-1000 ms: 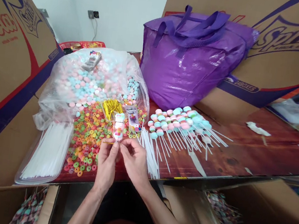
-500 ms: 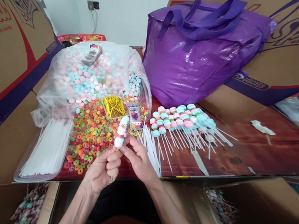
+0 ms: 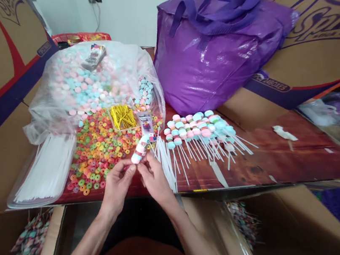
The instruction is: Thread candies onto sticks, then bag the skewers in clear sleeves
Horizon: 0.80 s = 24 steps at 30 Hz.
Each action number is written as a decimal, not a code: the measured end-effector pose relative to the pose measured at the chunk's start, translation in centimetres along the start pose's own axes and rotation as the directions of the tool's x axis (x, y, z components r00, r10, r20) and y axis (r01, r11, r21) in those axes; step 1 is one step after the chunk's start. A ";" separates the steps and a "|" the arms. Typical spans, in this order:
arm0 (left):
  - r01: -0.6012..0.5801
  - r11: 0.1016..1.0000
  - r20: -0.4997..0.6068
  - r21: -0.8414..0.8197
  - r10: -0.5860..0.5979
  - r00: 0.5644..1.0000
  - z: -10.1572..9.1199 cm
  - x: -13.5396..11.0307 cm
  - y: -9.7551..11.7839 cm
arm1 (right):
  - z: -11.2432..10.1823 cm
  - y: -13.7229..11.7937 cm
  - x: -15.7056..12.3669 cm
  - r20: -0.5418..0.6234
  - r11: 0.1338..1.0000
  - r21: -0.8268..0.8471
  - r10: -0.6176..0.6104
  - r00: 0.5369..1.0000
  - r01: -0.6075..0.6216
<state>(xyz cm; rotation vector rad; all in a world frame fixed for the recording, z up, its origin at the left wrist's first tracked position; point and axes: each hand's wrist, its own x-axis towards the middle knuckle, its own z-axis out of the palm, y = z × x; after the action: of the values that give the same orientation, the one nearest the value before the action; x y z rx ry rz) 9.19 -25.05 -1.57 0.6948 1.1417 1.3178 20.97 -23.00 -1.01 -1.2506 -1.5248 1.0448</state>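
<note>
Between both hands stands a wrapped marshmallow skewer [image 3: 140,149], its pink, white and blue pieces stacked in a clear wrapper with a small label. My left hand [image 3: 119,182] pinches it at the bottom, thumb against fingers. Close beside, my right hand [image 3: 155,180] has its fingertips closed at the same lower end; the stick and any tie there are hidden. Behind the skewer lie gold twist ties [image 3: 122,117] in a clear tray and a stack of printed wrappers [image 3: 146,125]. Ring gummies [image 3: 96,150] spread over the table left of my hands.
Finished-looking marshmallow skewers [image 3: 200,130] lie in a pile at the right, near loose white sticks [image 3: 165,161]. More sticks [image 3: 45,168] fill a left tray. A bag of marshmallows [image 3: 82,76] and a purple bag [image 3: 212,57] stand behind. Cardboard boxes [image 3: 1,76] flank the table [image 3: 280,161].
The view has shifted, so the table's things appear further left. The skewer has tilted slightly to the right. My left fingers have gone from wrapped round its lower end to a thumb-and-finger pinch.
</note>
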 end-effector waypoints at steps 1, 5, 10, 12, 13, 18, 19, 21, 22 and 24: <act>0.075 0.995 0.016 -0.066 -0.074 0.997 -0.1 0.2 0.2 | -0.2 0.0 -0.1 0.017 0.999 0.051 0.011 1.000 -0.012; 0.380 0.867 0.135 -0.323 -0.355 0.925 -0.2 1.1 0.9 | -0.7 0.5 -0.7 -0.002 0.974 -0.056 -0.221 0.975 0.220; 0.523 0.729 0.219 -0.442 -0.478 0.851 0.1 1.1 1.5 | -1.6 1.4 -1.1 0.014 0.825 -0.342 -0.474 0.880 0.450; 0.552 0.698 0.251 -0.456 -0.495 0.832 0.4 0.7 1.4 | -1.8 1.4 -1.1 0.014 0.777 -0.409 -0.518 0.855 0.478; 0.551 0.700 0.259 -0.454 -0.488 0.833 0.6 0.5 1.3 | -1.7 1.3 -1.1 0.010 0.765 -0.427 -0.530 0.848 0.483; 0.486 0.808 0.293 -0.334 -0.401 0.868 1.6 0.0 0.9 | -1.3 0.4 -2.0 -0.112 0.839 -0.377 -0.461 0.880 0.392; 0.479 0.824 0.325 -0.304 -0.383 0.865 1.8 0.0 1.0 | -1.4 0.1 -2.3 -0.147 0.873 -0.330 -0.424 0.894 0.360; 0.403 0.881 0.366 -0.248 -0.300 0.881 2.2 -0.2 1.5 | -2.1 -0.8 -2.8 -0.209 0.938 -0.203 -0.320 0.924 0.279; 0.342 0.913 0.368 -0.221 -0.247 0.897 2.4 -0.3 1.8 | -2.5 -1.3 -3.0 -0.228 0.962 -0.139 -0.264 0.937 0.237; 0.230 0.958 0.363 -0.174 -0.155 0.919 2.7 -0.7 2.1 | -3.6 -2.3 -3.3 -0.250 0.984 -0.061 -0.177 0.952 0.167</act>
<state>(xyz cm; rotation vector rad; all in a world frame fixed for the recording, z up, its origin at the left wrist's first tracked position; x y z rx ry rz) 10.91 -24.80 1.46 0.6086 0.7496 1.0779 24.23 -26.34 1.79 -1.2031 -1.4311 0.7149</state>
